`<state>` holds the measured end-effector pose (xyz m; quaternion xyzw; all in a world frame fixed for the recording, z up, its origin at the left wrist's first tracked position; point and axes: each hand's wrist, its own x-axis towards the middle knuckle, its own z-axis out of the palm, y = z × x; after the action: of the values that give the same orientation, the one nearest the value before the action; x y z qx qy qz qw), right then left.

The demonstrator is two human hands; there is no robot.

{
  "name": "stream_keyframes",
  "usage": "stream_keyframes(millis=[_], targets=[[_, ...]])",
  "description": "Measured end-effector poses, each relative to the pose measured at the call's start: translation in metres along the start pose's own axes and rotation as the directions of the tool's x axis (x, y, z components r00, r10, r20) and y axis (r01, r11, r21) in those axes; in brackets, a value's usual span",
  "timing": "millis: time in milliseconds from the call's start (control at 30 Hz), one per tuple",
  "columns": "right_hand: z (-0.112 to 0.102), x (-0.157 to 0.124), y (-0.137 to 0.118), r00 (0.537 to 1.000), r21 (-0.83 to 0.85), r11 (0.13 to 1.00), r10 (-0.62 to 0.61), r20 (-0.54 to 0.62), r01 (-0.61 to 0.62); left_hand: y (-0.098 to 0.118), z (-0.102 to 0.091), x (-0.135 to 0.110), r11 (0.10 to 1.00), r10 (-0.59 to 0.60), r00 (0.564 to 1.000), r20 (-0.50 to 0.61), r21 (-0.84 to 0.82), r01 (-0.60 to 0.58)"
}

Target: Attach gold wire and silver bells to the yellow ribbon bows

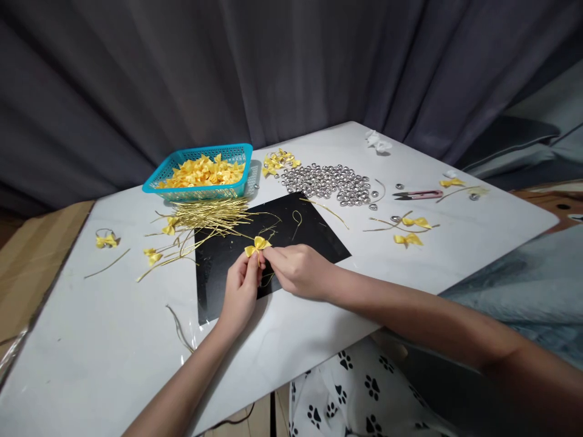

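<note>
A yellow satin bow (257, 245) is held above the black mat (218, 291), pinched between the thumb and fingers of the left hand (242, 282). The right hand (296, 267) is narrow, its fingertips drawn together at the bow's right edge; whether they grip ribbon or cord, I cannot tell.

Judging by the layout, the work is at an early stage. A corded bow (106, 241) at the left of the counter (113, 340), with a loop above it and something silvery beneath, looks the furthest along. The bow cluster (279, 161) beyond the mat also shows silver among the yellow (perhaps finished pieces, though they are too small to check). Much seems left: the turquoise basket (195, 194) is heaped with bows, gold cords (209, 215) lie in a thick bundle before it, and silver beads (328, 182) spread beyond the mat. Loose bows (407, 239) lie to the right, near pink-handled thread snips (419, 195).

No brand, label or writing can be read anywhere; the paw-print fabric (355, 394) below the counter's edge carries only its pattern.
</note>
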<state>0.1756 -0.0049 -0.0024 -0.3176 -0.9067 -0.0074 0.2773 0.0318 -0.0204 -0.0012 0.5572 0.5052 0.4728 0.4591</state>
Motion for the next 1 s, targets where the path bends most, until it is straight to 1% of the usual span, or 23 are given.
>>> stream_keyframes(millis=[133, 267, 533, 700, 800, 900, 1000], targets=[[0.001, 0.000, 0.000, 1.000, 0.009, 1.000, 0.005, -0.003, -0.005, -0.003, 0.000, 0.000, 0.999, 0.041, 0.999, -0.012, 0.029, -0.040], [0.002, 0.001, -0.001, 1.000, 0.020, 0.999, 0.025, 0.007, -0.025, -0.007, -0.001, -0.001, 0.989, 0.093, 0.995, -0.028, 0.116, -0.089], [0.003, 0.001, -0.004, 0.999, 0.026, 0.999, 0.033, 0.028, -0.034, -0.006, 0.000, -0.006, 0.964, 0.142, 0.988, -0.063, 0.237, -0.123], [0.003, 0.000, -0.005, 1.000, 0.028, 1.000, 0.013, 0.017, -0.014, -0.009, 0.001, -0.011, 0.937, 0.186, 0.978, -0.093, 0.317, -0.148], [0.004, -0.001, -0.004, 1.000, 0.023, 1.000, -0.003, -0.009, 0.004, -0.009, 0.002, -0.014, 0.888, 0.268, 0.960, -0.080, 0.407, -0.214], [0.005, 0.000, -0.004, 0.999, 0.035, 0.999, -0.007, -0.054, 0.009, -0.007, 0.003, -0.016, 0.810, 0.364, 0.931, -0.027, 0.502, -0.303], [0.006, 0.001, -0.004, 0.995, 0.088, 0.995, 0.055, -0.086, -0.047, -0.005, 0.000, -0.013, 0.720, 0.458, 0.889, 0.014, 0.581, -0.380]])
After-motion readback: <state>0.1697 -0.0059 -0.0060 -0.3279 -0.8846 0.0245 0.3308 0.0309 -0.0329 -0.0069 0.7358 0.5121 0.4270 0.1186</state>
